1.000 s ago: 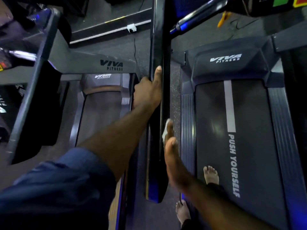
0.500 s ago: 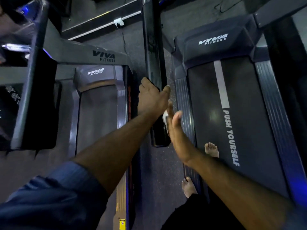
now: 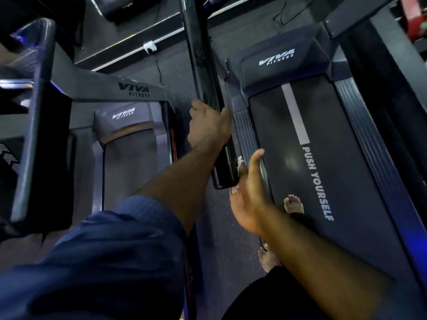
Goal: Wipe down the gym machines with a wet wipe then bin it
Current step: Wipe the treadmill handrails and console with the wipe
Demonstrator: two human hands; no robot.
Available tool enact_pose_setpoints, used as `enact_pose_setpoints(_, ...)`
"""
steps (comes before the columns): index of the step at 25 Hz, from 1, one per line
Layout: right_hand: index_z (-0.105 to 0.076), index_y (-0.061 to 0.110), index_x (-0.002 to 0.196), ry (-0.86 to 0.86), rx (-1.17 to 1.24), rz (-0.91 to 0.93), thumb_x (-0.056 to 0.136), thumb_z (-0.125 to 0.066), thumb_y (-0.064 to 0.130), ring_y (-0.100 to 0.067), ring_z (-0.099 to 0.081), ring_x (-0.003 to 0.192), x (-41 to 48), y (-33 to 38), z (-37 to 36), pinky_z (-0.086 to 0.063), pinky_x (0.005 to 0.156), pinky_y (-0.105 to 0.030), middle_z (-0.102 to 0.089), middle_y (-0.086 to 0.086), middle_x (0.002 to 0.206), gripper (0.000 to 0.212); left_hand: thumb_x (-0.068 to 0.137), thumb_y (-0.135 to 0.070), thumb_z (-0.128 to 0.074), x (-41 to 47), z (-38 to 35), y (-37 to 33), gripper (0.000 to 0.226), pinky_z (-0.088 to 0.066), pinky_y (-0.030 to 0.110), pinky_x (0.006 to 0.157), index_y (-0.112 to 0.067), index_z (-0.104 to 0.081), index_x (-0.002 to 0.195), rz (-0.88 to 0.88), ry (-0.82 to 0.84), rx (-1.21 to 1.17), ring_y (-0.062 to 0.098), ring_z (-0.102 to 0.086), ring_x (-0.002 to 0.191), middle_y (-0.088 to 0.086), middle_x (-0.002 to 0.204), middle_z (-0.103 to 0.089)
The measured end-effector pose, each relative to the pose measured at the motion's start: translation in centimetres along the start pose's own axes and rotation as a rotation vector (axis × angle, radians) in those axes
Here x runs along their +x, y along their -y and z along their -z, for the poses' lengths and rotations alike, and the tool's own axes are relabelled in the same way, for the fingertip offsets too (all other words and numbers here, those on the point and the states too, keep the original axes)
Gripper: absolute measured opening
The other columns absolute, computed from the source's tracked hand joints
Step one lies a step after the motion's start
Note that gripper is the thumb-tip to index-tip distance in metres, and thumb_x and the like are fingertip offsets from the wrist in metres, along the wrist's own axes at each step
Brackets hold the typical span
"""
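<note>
Right treadmill [image 3: 323, 172]: the belt's long axis runs away from us, up the frame and slightly left, with "PUSH YOURSELF" printed along it. The motor hood sits at the far end. Two bare feet [image 3: 293, 204] stand on its near left edge.

Left treadmill [image 3: 129, 153]: it lies parallel, across a strip of dark floor [image 3: 221, 227].

Handrail [image 3: 203, 72]: a black bar runs between the two machines. Its long axis comes from the top of the frame down toward us, leaning a little right. The free end points at us and stops just short of the right hand.

Blue sleeve [image 3: 115, 250]: it is rolled up above the left forearm.

Left hand [image 3: 209, 125]: it grips the handrail from above, with fingers wrapped over the left side and thumb hooked round the right edge.

Right hand [image 3: 248, 197]: it is at the rail's near end, on the right face, with the thumb straight and pointing away from us. Whether the fingers lie flat or curl, we cannot tell.

Wet wipe [image 3: 239, 161]: only a small white crumple shows. It is pinned between the right fingers and the rail's right side, just left of the thumb and well below the left hand. Too little shows to judge its axis.
</note>
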State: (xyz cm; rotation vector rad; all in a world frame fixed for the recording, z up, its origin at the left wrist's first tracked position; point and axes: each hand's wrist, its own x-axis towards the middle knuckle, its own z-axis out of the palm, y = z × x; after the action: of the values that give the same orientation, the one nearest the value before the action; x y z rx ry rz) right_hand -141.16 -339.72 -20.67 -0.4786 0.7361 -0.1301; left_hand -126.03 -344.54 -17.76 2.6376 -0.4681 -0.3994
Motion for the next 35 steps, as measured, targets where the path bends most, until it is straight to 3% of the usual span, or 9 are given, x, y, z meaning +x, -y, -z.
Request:
enact_pose_setpoints(3,-0.068,0.010,0.129,-0.068,0.339,-0.059,0.085,-0.029,0.091,-0.023,-0.065,0.126,0.0,0.9,0.2,-0.034,0.123,-0.036,-0.073,-0.009,0.128,0.101,0.099,-0.046,-0.055,-0.2,0.1,-0.1,0.057,-0.037,0.041,0.082,-0.013,-0.034,0.141,0.005,0.003,0.011,0.034,-0.055,0.122,0.011,0.144,-0.048)
enact_pose_setpoints(9,-0.065,0.003,0.134,-0.124,0.388,-0.253,0.073,-0.030,0.102,-0.036,-0.066,0.124,2.5,2.2,1.0,-0.044,0.115,-0.048,-0.069,-0.021,0.131,0.121,0.099,-0.046,-0.056,0.3,-0.1,0.3,0.066,-0.036,0.040,0.083,-0.012,-0.028,0.148,-0.018,0.009,0.002,0.032,-0.053,0.124,0.010,0.147,-0.046)
enact_pose_setpoints(16,-0.062,0.002,0.136,-0.043,0.186,-0.462,0.065,-0.035,0.104,-0.039,-0.066,0.124,2.3,3.4,2.0,-0.036,0.120,-0.053,-0.068,-0.023,0.132,0.128,0.098,-0.049,-0.059,0.5,-0.2,0.3,0.077,-0.044,0.044,0.087,-0.011,-0.023,0.154,-0.009,0.003,-0.021,0.034,-0.053,0.129,0.011,0.150,-0.044)
enact_pose_setpoints(19,-0.071,0.008,0.097,-0.082,0.106,-0.456,0.063,-0.034,0.107,-0.021,-0.069,0.072,5.6,6.5,1.8,-0.056,0.080,-0.035,-0.073,-0.008,0.083,0.111,0.096,-0.052,-0.060,0.6,-0.5,0.4,0.081,-0.051,0.051,0.095,-0.011,-0.022,0.155,0.001,0.003,-0.012,0.034,-0.053,0.130,0.011,0.150,-0.044)
enact_pose_setpoints(20,-0.070,0.012,0.081,-0.114,0.078,-0.426,0.065,-0.029,0.107,-0.016,-0.059,0.056,7.2,7.8,1.8,-0.050,0.062,-0.027,-0.064,-0.003,0.069,0.104,0.096,-0.053,-0.060,0.7,-0.6,0.5,0.082,-0.051,0.052,0.097,-0.011,-0.022,0.155,0.003,-0.002,-0.012,0.033,-0.052,0.131,0.010,0.150,-0.044)
enact_pose_setpoints(22,-0.064,0.018,0.065,-0.099,-0.114,-0.380,0.068,-0.024,0.106,-0.012,-0.046,0.050,8.8,9.4,1.5,-0.038,0.050,-0.024,-0.053,0.000,0.064,0.097,0.095,-0.056,-0.060,0.9,-0.4,0.3,0.084,-0.051,0.052,0.099,-0.012,-0.022,0.156,0.022,-0.022,0.009,0.032,-0.050,0.133,0.010,0.151,-0.044)
enact_pose_setpoints(27,-0.067,0.016,0.082,0.020,-0.335,-0.448,0.050,-0.033,0.113,-0.016,-0.045,0.064,10.4,11.4,2.3,-0.041,0.063,-0.026,-0.053,-0.008,0.081,0.108,0.095,-0.059,-0.060,0.8,-0.4,-0.2,0.089,-0.049,0.050,0.103,-0.012,-0.019,0.159,0.050,0.003,0.022,0.027,-0.045,0.141,0.009,0.158,-0.039)
enact_pose_setpoints(30,-0.077,0.009,0.099,0.064,-0.230,-0.333,0.035,-0.041,0.114,-0.026,-0.059,0.094,16.7,15.3,1.9,-0.053,0.100,-0.040,-0.070,-0.008,0.111,0.128,0.088,-0.054,-0.070,0.9,-0.2,0.2,0.098,-0.047,0.046,0.110,-0.013,-0.017,0.160,0.072,0.039,0.020,0.024,-0.042,0.143,0.007,0.158,-0.037)
enact_pose_setpoints(35,-0.075,0.012,0.115,0.140,-0.464,-0.453,0.064,-0.028,0.107,-0.020,-0.071,0.108,16.2,16.4,-0.4,-0.052,0.106,-0.037,-0.077,-0.008,0.111,0.117,0.077,-0.051,-0.082,2.6,0.8,-0.4,0.104,-0.052,0.046,0.102,-0.014,-0.022,0.154,0.116,0.136,0.029,0.024,-0.049,0.134,0.006,0.150,-0.044)
